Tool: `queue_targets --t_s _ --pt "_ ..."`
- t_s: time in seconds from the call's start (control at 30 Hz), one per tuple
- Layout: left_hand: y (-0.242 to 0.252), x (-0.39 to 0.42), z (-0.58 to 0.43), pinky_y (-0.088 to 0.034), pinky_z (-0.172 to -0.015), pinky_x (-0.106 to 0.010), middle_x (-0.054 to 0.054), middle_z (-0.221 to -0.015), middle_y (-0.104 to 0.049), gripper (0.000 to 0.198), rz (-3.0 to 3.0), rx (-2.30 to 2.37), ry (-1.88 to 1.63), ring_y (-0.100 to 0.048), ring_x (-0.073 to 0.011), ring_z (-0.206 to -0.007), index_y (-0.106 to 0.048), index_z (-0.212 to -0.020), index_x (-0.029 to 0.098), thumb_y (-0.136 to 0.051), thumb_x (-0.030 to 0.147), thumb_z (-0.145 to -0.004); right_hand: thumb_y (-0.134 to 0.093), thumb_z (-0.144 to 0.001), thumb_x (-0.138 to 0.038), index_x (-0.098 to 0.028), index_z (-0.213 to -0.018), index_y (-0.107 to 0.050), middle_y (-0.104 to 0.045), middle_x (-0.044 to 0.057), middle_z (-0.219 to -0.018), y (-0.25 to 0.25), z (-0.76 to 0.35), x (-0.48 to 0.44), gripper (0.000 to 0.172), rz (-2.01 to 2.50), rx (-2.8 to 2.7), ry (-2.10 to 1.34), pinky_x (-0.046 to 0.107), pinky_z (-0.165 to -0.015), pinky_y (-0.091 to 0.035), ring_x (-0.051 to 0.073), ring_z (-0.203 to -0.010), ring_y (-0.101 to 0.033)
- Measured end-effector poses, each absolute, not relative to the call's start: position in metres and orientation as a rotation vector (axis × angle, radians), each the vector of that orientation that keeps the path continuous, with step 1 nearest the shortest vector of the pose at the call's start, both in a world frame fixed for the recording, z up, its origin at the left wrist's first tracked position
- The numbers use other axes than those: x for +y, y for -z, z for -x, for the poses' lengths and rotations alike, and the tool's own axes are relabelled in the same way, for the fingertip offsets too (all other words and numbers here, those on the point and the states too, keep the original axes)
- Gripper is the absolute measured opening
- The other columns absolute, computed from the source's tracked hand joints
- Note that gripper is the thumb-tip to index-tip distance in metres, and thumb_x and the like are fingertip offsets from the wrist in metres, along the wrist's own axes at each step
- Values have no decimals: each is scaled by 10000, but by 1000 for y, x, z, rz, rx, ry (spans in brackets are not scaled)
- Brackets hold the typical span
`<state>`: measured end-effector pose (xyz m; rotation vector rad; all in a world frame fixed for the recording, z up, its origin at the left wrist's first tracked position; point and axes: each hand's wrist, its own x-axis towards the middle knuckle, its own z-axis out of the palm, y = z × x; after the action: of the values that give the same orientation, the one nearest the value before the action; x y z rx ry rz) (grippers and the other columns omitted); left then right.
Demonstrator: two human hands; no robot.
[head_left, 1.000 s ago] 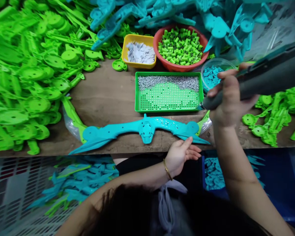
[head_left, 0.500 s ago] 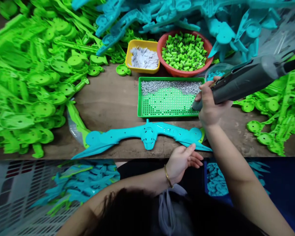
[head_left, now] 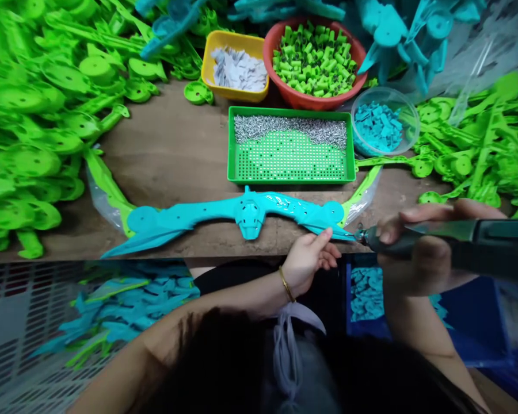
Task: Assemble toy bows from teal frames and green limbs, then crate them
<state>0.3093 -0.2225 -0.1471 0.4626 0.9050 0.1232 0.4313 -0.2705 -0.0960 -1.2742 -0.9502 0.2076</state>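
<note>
A blue bow-shaped plastic part (head_left: 207,213) lies along the table's front edge, with green arms at both ends. My left hand (head_left: 308,259) is at the lower edge of its right wing, the thumb on the wing tip and the other fingers curled below the edge. My right hand (head_left: 418,241) is wrapped round a dark power screwdriver (head_left: 466,238), held nearly level. The tool's tip points left, close to the right end of the blue part; whether it touches is too small to tell.
Behind the part stands a green tray (head_left: 291,179) of small screws. Beyond are a yellow tub (head_left: 235,96), a red bowl (head_left: 315,102) of green pieces and a clear tub (head_left: 408,144) of blue pieces. Green parts (head_left: 30,144) heap up left. Below the edge is a blue crate (head_left: 479,322).
My right hand has brought the screwdriver from the green tray down to the right end of the blue part. The view has shifted slightly; my left hand stays at the wing.
</note>
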Motion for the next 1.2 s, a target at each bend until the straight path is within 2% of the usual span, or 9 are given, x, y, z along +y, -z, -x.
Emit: queue_targets --t_s 0.1,0.17,0.37,0.6,0.73,0.8,0.9,1.07,1.2 --pt "146 -224 -310 -309 -429 -164 -4 -486 -555 507 -504 920 -135 -482 -42 -417 -569 -558 110 -682 557 -769 -697 -779 -349 -330 -1136 -598 -651 -28 -867 106 -429 -277 372 1188 -952 -89 250 -423 -499 82 -475 -548" --pt "146 -225 -311 -305 -423 -161 -3 -494 -558 488 -500 929 -147 -482 -39 -413 -560 -561 110 -662 522 -803 -699 -784 -321 -310 -1116 -616 -660 -29 -866 110 -428 -274 343 1161 -948 -84 238 -420 -496 75 -477 -554" --pt "148 -229 -313 -312 -425 -147 17 -507 -554 427 -444 949 -205 -469 -26 -402 -541 -596 111 -642 442 -848 -705 -776 -242 -291 -1105 -625 -622 -51 -784 118 -428 -267 341 1122 -953 -140 221 -440 -491 64 -482 -549" --pt "149 -232 -316 -290 -414 -148 28 -470 -525 433 -436 979 -211 -447 -26 -382 -530 -574 122 -628 439 -852 -695 -781 -276 -320 -1145 -613 -570 -68 -656 125 -431 -267 376 1176 -1055 -162 230 -441 -486 78 -461 -523" --pt "148 -229 -312 -275 -407 -157 19 -444 -514 495 -479 967 -149 -434 -30 -371 -526 -541 124 -615 514 -834 -710 -771 -244 -279 -1115 -644 -651 -49 -745 108 -435 -258 352 1137 -1015 -235 225 -399 -465 71 -460 -543" --pt "147 -228 -309 -270 -405 -162 21 -426 -508 505 -505 966 -119 -429 -35 -365 -525 -548 132 -622 552 -812 -700 -792 -230 -250 -1072 -666 -688 -24 -844 96 -437 -241 283 1092 -940 -231 220 -409 -465 59 -477 -550" --pt "145 -226 -303 -258 -399 -165 24 -409 -496 514 -545 989 -101 -433 -42 -362 -517 -552 141 -615 582 -796 -659 -835 -247 -256 -980 -664 -663 -41 -827 89 -442 -201 145 1050 -776 -78 197 -427 -442 33 -471 -523" --pt "146 -226 -297 -259 -390 -169 22 -412 -501 547 -563 1010 -67 -424 -41 -351 -511 -552 146 -587 637 -781 -723 -773 -282 -221 -896 -608 -635 -41 -770 119 -445 -144 180 1097 -747 -26 227 -432 -457 55 -449 -541" --pt "148 -226 -297 -274 -379 -166 6 -443 -528 580 -531 994 -63 -453 -46 -361 -514 -555 138 -583 681 -746 -700 -796 -347 -230 -879 -602 -634 -31 -776 136 -444 -138 174 1180 -816 -89 271 -480 -508 79 -474 -560"
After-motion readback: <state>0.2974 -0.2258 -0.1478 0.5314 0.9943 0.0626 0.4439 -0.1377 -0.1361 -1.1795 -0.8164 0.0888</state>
